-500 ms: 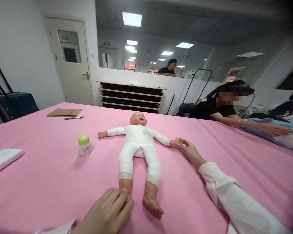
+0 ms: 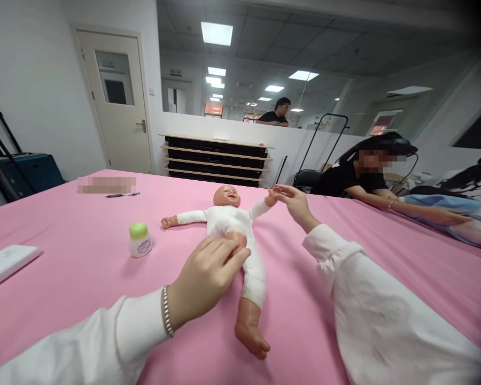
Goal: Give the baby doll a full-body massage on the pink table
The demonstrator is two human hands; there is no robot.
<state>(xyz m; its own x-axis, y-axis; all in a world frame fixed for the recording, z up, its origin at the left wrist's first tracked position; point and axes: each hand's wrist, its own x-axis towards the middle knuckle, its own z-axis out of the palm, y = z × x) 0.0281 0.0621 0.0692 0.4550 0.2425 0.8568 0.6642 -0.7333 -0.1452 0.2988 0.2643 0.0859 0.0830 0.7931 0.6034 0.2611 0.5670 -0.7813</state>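
A baby doll (image 2: pixel 228 216) with a white cloth body lies on its back on the pink cloth (image 2: pixel 104 283), head away from me. My left hand (image 2: pixel 208 272) is closed on the doll's foot at the left of the picture, and that leg is folded up over its belly. My fingers hide most of this foot. My right hand (image 2: pixel 294 203) pinches the doll's small hand (image 2: pixel 270 198) at the right, holding that arm raised and angled outward. The doll's other arm lies stretched out on the cloth, and its other leg points toward me.
A jar with a green lid (image 2: pixel 139 239) stands left of the doll. Farther left lie a white box (image 2: pixel 12 264) and a pen (image 2: pixel 122 195). A person in black (image 2: pixel 353 171) leans on the table at the right, hands on a blue cloth (image 2: pixel 436 200).
My left hand has pushed the doll's foot up and away from me, bending the leg over its belly. My right hand has lifted the doll's arm upward.
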